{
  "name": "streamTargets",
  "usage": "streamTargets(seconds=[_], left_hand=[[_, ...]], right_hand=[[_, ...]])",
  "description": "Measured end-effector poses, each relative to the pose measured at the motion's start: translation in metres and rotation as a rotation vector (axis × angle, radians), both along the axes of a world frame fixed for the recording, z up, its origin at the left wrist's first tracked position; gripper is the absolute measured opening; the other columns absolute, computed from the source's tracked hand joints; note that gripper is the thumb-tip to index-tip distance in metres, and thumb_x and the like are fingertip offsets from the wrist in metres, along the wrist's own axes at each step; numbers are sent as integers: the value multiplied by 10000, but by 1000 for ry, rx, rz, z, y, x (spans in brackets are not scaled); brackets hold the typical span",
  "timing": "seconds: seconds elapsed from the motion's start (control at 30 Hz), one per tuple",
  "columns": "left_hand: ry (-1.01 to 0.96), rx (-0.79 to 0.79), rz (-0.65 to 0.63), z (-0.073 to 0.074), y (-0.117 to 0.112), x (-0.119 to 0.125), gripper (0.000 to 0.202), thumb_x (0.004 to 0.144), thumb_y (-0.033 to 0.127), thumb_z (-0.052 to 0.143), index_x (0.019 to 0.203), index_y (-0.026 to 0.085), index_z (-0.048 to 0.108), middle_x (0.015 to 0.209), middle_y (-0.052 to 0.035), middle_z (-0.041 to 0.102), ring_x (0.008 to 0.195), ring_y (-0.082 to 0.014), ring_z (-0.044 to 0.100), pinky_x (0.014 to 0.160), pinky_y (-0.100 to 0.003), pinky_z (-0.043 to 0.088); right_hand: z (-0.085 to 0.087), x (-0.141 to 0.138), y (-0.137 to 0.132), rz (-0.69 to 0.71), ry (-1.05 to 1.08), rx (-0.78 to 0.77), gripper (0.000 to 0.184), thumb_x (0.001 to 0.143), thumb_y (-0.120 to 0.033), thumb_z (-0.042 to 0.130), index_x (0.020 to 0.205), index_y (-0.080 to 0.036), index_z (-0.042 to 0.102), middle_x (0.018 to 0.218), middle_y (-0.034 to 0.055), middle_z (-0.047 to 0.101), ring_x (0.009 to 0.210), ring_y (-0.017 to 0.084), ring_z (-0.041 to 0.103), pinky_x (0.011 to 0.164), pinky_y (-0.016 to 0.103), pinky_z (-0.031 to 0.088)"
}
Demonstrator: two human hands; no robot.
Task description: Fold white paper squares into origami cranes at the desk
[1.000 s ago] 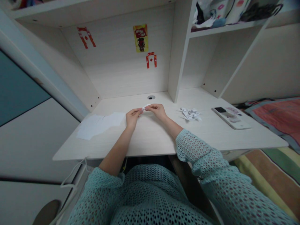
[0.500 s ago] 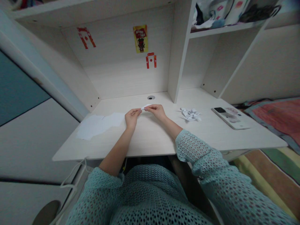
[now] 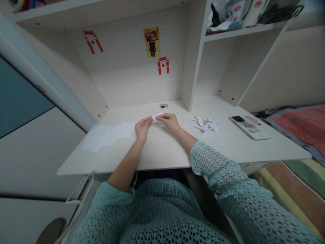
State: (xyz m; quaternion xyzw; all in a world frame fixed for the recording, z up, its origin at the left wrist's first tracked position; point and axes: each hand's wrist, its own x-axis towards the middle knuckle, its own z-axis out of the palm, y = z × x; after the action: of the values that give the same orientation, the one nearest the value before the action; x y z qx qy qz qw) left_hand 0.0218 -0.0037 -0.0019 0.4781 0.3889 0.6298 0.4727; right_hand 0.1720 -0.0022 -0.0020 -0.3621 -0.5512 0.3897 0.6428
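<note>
Between the fingertips of both hands is a small piece of white paper [image 3: 155,117], held just above the desk; its exact folds are too small to make out. My left hand [image 3: 143,127] pinches its left end, fingers closed. From the right, my right hand [image 3: 169,120] pinches the same paper with thumb and fingers. Flat white paper sheets [image 3: 103,137] lie on the desk just left of my left hand. To the right of my right hand sits a small heap of folded white paper pieces [image 3: 206,124].
A phone [image 3: 250,127] lies on the right of the white desk [image 3: 167,152]. Behind stands a back panel with red and yellow stickers [image 3: 152,42]. An upright divider [image 3: 194,67] meets the desk, and a shelf with cups [image 3: 236,13] hangs at upper right. A white cable [image 3: 76,201] dangles at lower left.
Almost nothing differs. Both hands keep their pinch on the small paper, with only a very slight shift of the fingertips to the left.
</note>
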Motion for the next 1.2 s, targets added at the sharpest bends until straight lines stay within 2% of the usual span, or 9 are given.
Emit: streamTargets(seconds=[0.27,0.5,0.67,0.9,1.2], left_hand=[[-68,-58,-30,3,-3,1,303,615,261,745,881,125,689,886,-91,699,834,-165,664,881,-328,490],[-53,-24,-9,4,-5,4,308,621,274,748,876,112,686,873,-97,698,806,-165,667,875,-337,495],[-43,-30,-7,4,-5,5,312,617,274,752,870,106,683,854,-96,700,803,-168,668,873,-341,496],[-70,-26,6,5,-9,6,301,636,263,740,890,111,681,916,-105,696,822,-166,666,881,-335,494],[-65,-6,45,5,-8,7,316,636,275,737,900,113,679,953,-115,688,822,-171,666,863,-336,503]], right_hand=[[5,-3,-6,-15,20,-40,276,576,-419,737,724,-187,714,789,55,713,757,181,644,763,320,490],[5,-6,-6,-9,89,-53,311,537,-434,757,694,-178,675,738,47,696,702,163,640,731,304,498],[3,-7,-6,-28,150,-33,361,514,-421,780,754,-185,652,700,24,679,663,154,642,692,292,504],[3,-8,-6,-6,172,-116,384,517,-432,772,795,-175,710,802,58,712,758,180,653,794,336,502],[-2,-7,-1,36,187,-129,388,524,-412,775,830,-182,717,835,63,717,791,189,662,817,348,505]])
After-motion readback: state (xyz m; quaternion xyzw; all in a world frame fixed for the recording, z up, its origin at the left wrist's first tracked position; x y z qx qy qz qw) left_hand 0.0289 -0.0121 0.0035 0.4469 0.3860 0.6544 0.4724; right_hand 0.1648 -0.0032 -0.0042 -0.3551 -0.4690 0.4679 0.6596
